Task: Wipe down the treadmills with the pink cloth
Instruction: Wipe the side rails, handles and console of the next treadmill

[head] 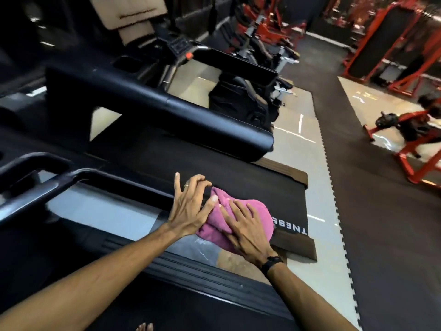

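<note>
A bunched pink cloth (256, 215) lies on the rear end of a black treadmill belt (226, 173), beside white lettering. My right hand (247, 231) presses flat on top of the cloth, fingers spread. My left hand (191, 206) rests at the cloth's left edge, thumb touching the fabric and fingers curled over the treadmill's side rail. A ring shows on my left hand and a dark band on my right wrist.
A black padded handrail (167, 108) crosses above the belt. A second treadmill console (179, 47) stands further back. Dark rubber mat flooring (381, 199) runs on the right, with red gym frames (410, 161) and a person beyond it.
</note>
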`<control>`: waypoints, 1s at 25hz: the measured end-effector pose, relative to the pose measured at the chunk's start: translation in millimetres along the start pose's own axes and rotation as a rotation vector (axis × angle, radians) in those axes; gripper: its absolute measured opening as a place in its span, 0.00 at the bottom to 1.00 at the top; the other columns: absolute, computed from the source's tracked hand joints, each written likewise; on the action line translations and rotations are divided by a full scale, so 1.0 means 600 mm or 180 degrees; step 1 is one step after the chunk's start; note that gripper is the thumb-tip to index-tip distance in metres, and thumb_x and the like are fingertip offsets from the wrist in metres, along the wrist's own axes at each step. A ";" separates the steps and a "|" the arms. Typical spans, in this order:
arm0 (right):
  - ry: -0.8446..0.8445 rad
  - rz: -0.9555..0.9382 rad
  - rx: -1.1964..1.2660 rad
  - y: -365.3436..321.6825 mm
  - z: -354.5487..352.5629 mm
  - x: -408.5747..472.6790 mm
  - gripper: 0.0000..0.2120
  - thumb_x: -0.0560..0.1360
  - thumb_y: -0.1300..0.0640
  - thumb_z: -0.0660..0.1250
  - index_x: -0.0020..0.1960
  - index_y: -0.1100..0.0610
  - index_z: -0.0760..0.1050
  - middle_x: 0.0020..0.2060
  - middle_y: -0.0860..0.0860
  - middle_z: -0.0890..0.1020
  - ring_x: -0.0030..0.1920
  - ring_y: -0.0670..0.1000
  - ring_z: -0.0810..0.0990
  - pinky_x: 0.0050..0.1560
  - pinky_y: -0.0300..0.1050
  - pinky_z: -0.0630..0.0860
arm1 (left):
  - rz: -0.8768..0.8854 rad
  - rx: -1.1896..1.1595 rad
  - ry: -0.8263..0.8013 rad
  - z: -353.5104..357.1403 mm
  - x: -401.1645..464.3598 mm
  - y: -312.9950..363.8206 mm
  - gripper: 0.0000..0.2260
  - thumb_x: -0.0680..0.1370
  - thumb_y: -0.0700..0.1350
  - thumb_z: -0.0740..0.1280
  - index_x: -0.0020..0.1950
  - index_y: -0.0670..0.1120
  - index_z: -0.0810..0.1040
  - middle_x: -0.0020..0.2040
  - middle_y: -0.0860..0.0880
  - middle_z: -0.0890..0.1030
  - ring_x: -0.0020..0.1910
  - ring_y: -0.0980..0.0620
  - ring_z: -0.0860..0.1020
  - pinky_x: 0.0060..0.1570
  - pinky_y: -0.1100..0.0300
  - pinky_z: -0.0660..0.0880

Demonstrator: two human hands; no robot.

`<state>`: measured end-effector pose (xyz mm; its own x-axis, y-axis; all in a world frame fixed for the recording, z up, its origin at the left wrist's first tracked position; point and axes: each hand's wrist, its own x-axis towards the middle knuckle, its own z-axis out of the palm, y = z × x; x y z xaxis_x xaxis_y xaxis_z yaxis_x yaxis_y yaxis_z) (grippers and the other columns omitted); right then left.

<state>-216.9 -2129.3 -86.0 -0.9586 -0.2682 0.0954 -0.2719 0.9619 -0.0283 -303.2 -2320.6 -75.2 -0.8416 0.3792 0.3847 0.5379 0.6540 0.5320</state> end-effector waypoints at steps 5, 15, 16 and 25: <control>-0.0188 -0.0695 -0.0034 0.045 -0.008 0.002 0.24 0.79 0.43 0.54 0.72 0.51 0.61 0.73 0.58 0.69 0.71 0.63 0.69 0.66 0.62 0.70 | -0.0468 0.0331 0.0327 0.033 -0.028 0.042 0.25 0.78 0.59 0.57 0.65 0.43 0.75 0.67 0.43 0.71 0.63 0.45 0.76 0.76 0.39 0.39; -0.0438 -0.1629 -0.0435 0.118 -0.006 -0.011 0.30 0.79 0.46 0.49 0.78 0.54 0.57 0.76 0.61 0.67 0.74 0.63 0.68 0.67 0.63 0.72 | -0.1490 0.0815 0.0686 0.084 -0.126 0.165 0.30 0.74 0.55 0.65 0.72 0.42 0.66 0.73 0.40 0.65 0.74 0.41 0.65 0.76 0.37 0.41; -0.0418 -0.1742 -0.0529 0.118 -0.005 -0.008 0.29 0.79 0.47 0.50 0.78 0.55 0.57 0.76 0.61 0.66 0.75 0.63 0.67 0.67 0.63 0.72 | -0.1594 0.0800 0.0746 0.086 -0.131 0.163 0.30 0.74 0.55 0.65 0.73 0.42 0.66 0.73 0.40 0.64 0.74 0.41 0.65 0.76 0.37 0.41; -0.0099 -0.2556 -0.1206 0.098 0.001 0.032 0.30 0.78 0.56 0.64 0.77 0.63 0.63 0.77 0.64 0.62 0.77 0.65 0.61 0.74 0.62 0.60 | -0.2779 0.0197 0.1478 0.146 -0.180 0.152 0.34 0.78 0.63 0.52 0.75 0.40 0.62 0.73 0.42 0.65 0.75 0.46 0.64 0.77 0.43 0.35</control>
<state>-251.4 -2077.8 -86.4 -0.4939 -0.8656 -0.0823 -0.8224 0.4343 0.3673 -167.7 -2244.5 -134.4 -0.8312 -0.5378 0.1409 -0.2766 0.6198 0.7344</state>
